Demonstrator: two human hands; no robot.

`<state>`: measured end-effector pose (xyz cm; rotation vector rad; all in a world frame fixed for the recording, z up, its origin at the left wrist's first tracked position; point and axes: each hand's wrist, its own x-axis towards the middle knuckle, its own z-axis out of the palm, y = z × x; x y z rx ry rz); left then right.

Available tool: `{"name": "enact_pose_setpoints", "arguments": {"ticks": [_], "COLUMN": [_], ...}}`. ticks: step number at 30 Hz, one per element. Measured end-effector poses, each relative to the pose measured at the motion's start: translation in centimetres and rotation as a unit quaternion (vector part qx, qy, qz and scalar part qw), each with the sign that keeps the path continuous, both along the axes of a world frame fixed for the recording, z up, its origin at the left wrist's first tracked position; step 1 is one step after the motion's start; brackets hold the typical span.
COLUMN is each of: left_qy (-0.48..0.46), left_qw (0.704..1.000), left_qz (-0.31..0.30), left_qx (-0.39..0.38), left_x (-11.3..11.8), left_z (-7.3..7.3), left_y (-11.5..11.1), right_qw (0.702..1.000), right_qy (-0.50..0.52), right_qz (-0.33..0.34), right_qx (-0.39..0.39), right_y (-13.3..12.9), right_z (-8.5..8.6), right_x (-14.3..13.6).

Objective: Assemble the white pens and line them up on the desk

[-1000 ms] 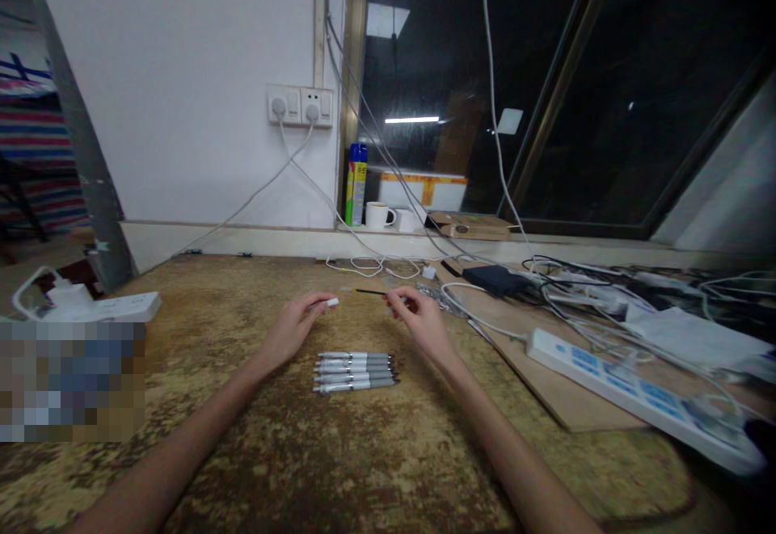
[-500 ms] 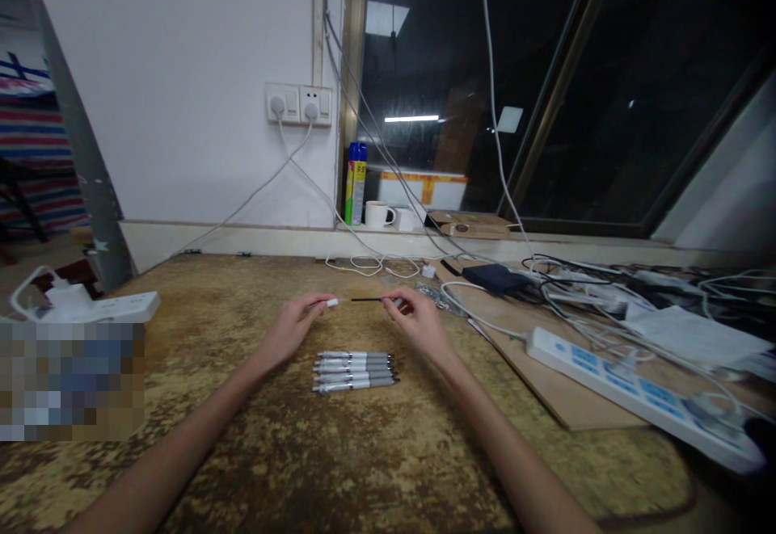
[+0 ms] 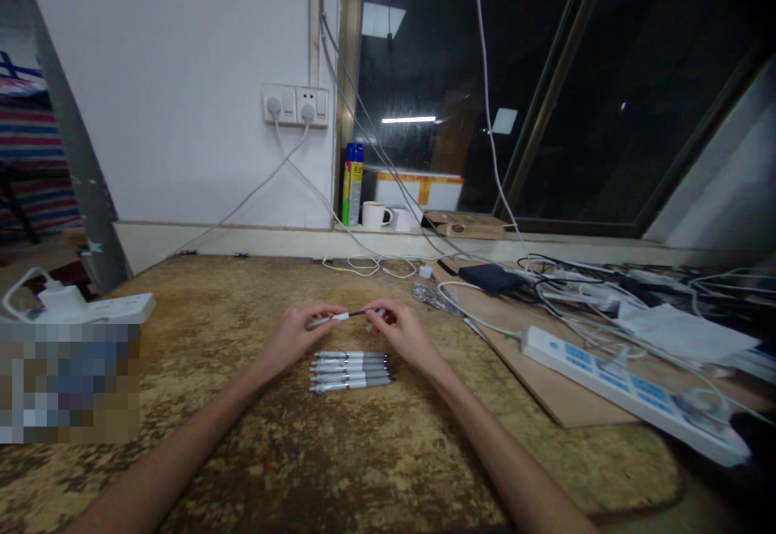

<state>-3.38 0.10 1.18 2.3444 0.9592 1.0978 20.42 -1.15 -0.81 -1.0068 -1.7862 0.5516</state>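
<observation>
My left hand (image 3: 298,328) pinches a white and grey pen barrel (image 3: 340,317), its white end pointing right. My right hand (image 3: 397,330) is closed on a thin dark refill (image 3: 356,313), whose left end meets the barrel's white end; a grey piece also shows at those fingers. Just below both hands, several white and grey pens (image 3: 352,371) lie side by side in a row on the worn wooden table (image 3: 291,461).
A white power strip (image 3: 630,393) and tangled cables lie at the right on a brown board (image 3: 546,380). Behind the right hand is a clear bag of small parts (image 3: 430,296). A mug (image 3: 374,214) and spray can (image 3: 352,184) stand on the sill.
The two hands have come closer together and slightly lower. The gap between refill and barrel has closed, and more of the barrel shows in my left hand.
</observation>
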Motion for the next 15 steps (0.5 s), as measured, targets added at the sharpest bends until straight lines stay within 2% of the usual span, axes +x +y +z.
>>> {"name": "enact_pose_setpoints", "arguments": {"ticks": [8,15], "left_qy": [0.008,0.019], "left_qw": [1.000,1.000], "left_qz": [0.002,-0.002], "left_qx": [0.006,0.002], "left_x": [-0.01,0.16], "left_z": [0.12,0.28], "left_y": [-0.04,-0.12], "right_qw": [0.996,0.994], "right_qy": [0.032,0.040], "right_qz": [0.051,0.047], "right_qx": [-0.058,-0.094], "right_y": [0.20,-0.03], "right_z": [-0.05,0.22], "right_x": [0.23,0.09]}}
